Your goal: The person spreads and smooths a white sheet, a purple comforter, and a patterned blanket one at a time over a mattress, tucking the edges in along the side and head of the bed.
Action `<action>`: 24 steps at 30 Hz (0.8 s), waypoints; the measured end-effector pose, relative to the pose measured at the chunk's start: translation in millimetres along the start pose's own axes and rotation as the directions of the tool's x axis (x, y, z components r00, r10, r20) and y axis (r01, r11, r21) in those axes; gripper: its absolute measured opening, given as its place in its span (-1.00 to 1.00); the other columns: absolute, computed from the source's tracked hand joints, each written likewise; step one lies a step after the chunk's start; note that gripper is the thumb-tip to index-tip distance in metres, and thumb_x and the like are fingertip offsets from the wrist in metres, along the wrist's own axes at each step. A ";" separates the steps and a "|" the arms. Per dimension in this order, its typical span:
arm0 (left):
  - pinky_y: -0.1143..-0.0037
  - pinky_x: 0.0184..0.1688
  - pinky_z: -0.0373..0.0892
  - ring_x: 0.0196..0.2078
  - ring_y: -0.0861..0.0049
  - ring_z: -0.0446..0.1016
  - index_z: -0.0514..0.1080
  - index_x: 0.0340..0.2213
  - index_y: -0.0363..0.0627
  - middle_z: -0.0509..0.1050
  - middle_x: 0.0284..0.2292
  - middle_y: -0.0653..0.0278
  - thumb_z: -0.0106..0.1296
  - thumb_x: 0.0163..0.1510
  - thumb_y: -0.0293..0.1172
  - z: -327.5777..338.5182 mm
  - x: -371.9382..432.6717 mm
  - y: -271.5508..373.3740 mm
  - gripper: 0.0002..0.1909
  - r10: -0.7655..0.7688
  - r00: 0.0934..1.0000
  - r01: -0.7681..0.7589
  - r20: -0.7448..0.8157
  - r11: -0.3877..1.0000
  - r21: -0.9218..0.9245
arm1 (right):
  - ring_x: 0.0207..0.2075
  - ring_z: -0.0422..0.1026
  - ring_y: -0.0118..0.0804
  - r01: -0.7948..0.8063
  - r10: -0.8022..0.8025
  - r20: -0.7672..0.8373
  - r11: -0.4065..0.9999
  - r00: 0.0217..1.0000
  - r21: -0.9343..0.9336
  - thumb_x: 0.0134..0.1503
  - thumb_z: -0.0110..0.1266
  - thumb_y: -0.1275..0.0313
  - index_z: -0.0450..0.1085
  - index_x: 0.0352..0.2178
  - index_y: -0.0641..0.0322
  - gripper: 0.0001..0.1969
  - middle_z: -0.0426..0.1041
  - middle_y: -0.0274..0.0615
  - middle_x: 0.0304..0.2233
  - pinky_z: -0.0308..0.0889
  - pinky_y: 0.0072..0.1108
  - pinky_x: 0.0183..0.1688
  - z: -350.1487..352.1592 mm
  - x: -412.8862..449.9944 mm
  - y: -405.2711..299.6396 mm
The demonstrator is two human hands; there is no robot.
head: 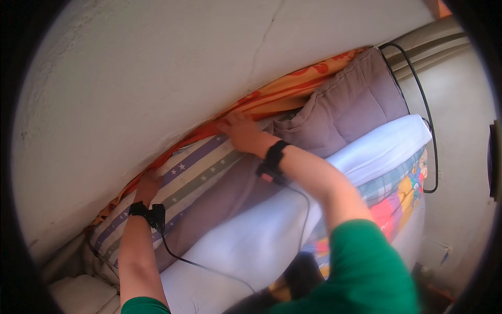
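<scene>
My left hand (148,186) reaches to the wall-side edge of a bed, its fingertips against an orange patterned cloth (274,100). Blur and the angle hide whether the fingers grip it. Farther right, my right hand (242,131) lies over the same cloth, fingers stretched and apart. Beneath both hands spreads a striped fabric with stars (196,168) in purple, grey and cream. A mauve quilted blanket (345,106) lies bunched and folded back beside my right hand. Nearer me, a white sheet (235,231) runs along the bed.
A cracked white wall (157,78) borders the bed's far side. At the right end stands a black metal bed frame (421,94). Multicoloured patterned bedding (392,208) hangs below the white sheet. A black cable (208,269) trails from my left wrist strap across the bed.
</scene>
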State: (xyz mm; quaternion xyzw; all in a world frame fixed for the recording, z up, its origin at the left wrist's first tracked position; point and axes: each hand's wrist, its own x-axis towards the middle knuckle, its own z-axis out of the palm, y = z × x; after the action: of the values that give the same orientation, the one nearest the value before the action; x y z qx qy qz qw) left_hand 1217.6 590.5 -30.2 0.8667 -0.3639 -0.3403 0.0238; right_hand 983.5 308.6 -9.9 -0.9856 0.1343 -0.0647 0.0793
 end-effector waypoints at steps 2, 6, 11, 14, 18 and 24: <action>0.41 -0.01 0.12 -0.03 0.12 0.16 0.20 -0.13 -0.35 0.23 -0.11 -0.09 -0.17 -0.04 -0.20 -6.8 -3.6 15.0 -0.50 -0.034 0.997 0.033 0.075 0.999 0.024 | -0.15 0.21 0.06 -0.136 0.106 0.313 0.988 0.944 0.077 -0.22 -0.10 0.47 0.20 -0.15 0.13 -0.54 0.24 0.06 -0.20 0.16 -0.31 -0.13 -26.3 -22.8 26.6; 0.41 0.01 0.09 -0.03 0.11 0.15 0.19 -0.13 -0.35 0.21 -0.10 -0.11 -0.18 -0.04 -0.20 -5.4 -12.7 14.1 -0.50 -0.071 0.997 0.071 -0.024 0.997 0.007 | -0.17 0.23 0.06 -0.408 0.400 0.408 0.910 0.821 -0.071 -0.20 -0.13 0.43 0.22 -0.20 0.24 -0.58 0.24 0.09 -0.22 0.18 -0.35 -0.13 -47.7 -34.8 80.0; 0.41 0.02 0.08 -0.02 0.13 0.15 0.19 -0.11 -0.33 0.20 -0.08 -0.08 -0.18 -0.04 -0.19 7.0 -2.8 9.1 -0.49 0.016 0.999 -0.015 -0.044 0.999 0.038 | -0.09 0.19 -0.06 -0.362 0.395 0.112 0.902 0.912 -0.234 -0.16 -0.13 0.42 0.21 -0.20 0.27 -0.61 0.23 0.01 -0.19 0.16 -0.38 -0.10 -17.5 -36.9 171.5; 0.40 0.02 0.09 -0.02 0.12 0.15 0.19 -0.11 -0.31 0.21 -0.09 -0.08 -0.15 -0.05 -0.20 0.8 -7.8 16.4 -0.49 -0.051 0.998 0.052 -0.046 0.999 0.013 | -0.07 0.17 -0.10 -0.312 0.356 0.160 0.918 0.921 -0.247 -0.16 -0.13 0.43 0.21 -0.20 0.28 -0.61 0.22 -0.05 -0.16 0.13 -0.40 -0.07 2.8 -26.6 176.4; 0.40 0.01 0.10 -0.02 0.12 0.15 0.19 -0.11 -0.31 0.21 -0.09 -0.08 -0.13 -0.05 -0.23 -1.5 -9.6 16.2 -0.50 -0.080 0.996 0.080 -0.031 0.997 0.000 | -0.05 0.15 -0.12 -0.352 0.397 0.271 0.914 0.877 -0.199 -0.16 -0.13 0.44 0.23 -0.20 0.27 -0.61 0.23 -0.08 -0.16 0.10 -0.41 -0.04 4.4 -14.5 176.7; 0.41 0.02 0.09 -0.03 0.13 0.16 0.19 -0.11 -0.31 0.22 -0.09 -0.08 -0.13 -0.05 -0.24 -1.3 -10.2 16.9 -0.51 -0.049 0.999 0.050 -0.019 0.998 0.029 | -0.10 0.20 -0.09 -0.317 0.365 0.407 0.931 0.837 -0.183 -0.11 -0.19 0.43 0.34 -0.32 0.28 -0.71 0.32 -0.06 -0.22 0.16 -0.41 -0.09 2.1 -0.8 187.4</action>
State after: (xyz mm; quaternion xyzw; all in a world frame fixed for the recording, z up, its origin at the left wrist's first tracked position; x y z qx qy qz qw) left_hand 1202.8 584.5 -18.5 0.8789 -0.3470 -0.3272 0.0060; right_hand 935.3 130.8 -44.6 -0.9380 0.2897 0.1790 0.0640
